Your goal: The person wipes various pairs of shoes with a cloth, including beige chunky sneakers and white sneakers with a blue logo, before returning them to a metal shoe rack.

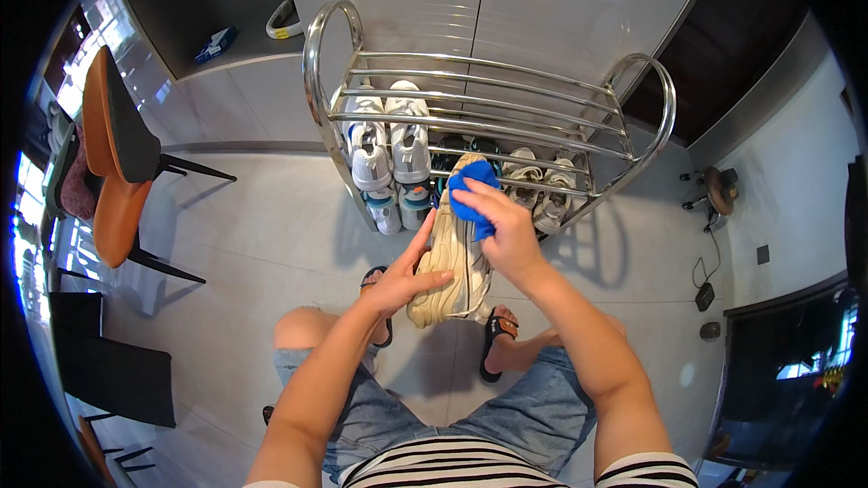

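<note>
A beige sneaker (444, 264) is held up between my hands above the floor, its sole side turned to the left and its toe towards the shoe rack. My left hand (407, 274) grips it from the left, fingers along the sole and thumb across it. A blue cloth (472, 198) is in my right hand (505, 227), pressed on the toe end of the sneaker. Part of the shoe's right side is hidden by that hand.
Just beyond stands a chrome shoe rack (434, 122) with white sneakers (409, 135) at its left and more shoes (555, 196) lower right. An orange chair (122, 217) stands left. My feet in black slides (500, 335) are below. A wheeled stool (717, 191) is at right.
</note>
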Action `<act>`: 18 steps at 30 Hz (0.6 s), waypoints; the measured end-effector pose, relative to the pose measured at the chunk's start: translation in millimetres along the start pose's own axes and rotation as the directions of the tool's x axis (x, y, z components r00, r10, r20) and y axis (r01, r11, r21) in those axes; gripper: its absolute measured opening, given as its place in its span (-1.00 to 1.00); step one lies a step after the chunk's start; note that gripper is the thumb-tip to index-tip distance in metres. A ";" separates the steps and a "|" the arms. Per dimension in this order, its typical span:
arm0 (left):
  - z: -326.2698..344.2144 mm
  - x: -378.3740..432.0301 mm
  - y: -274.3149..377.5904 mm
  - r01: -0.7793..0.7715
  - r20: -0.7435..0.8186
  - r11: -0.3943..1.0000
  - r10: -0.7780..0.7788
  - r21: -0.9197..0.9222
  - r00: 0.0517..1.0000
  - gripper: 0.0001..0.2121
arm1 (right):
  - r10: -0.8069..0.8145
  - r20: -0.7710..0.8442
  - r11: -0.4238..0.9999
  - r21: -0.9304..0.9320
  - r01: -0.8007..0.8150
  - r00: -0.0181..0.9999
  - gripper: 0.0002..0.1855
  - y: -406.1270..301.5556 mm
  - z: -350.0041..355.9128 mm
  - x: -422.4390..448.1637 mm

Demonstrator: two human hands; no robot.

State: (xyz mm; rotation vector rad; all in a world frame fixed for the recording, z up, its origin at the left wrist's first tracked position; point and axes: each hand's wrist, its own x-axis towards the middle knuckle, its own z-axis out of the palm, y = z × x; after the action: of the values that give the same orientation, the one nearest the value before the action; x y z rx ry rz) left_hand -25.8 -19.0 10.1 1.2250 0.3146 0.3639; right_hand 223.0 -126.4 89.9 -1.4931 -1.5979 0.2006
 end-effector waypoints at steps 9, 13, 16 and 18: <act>-17.9 13.0 -27.3 -0.038 -0.005 0.890 0.040 -0.455 0.999 -0.13 | -0.008 0.246 1.000 -0.004 0.009 0.969 -0.41 -37.8 15.2 -9.2; -17.0 25.1 -36.0 0.136 -0.029 0.688 -0.223 -0.713 0.974 -0.32 | -0.058 0.374 0.998 -0.008 0.066 0.926 -0.42 -49.4 29.1 -17.1; -19.4 33.2 -35.5 0.169 -0.157 0.768 -0.331 -0.618 0.930 -0.37 | -0.073 0.410 0.997 0.021 0.071 0.909 -0.38 -58.3 28.1 -22.9; -20.8 34.5 -34.7 -0.034 -0.332 0.865 -0.155 -0.500 0.931 -0.41 | -0.140 0.373 0.990 0.038 0.136 0.917 -0.47 -56.2 24.6 -29.5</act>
State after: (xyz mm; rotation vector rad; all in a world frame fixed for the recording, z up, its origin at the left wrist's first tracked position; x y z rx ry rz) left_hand -0.1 3.4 -30.6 0.6264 0.5394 0.5788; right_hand 161.8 -155.1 98.2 -1.3822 -1.9950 0.4356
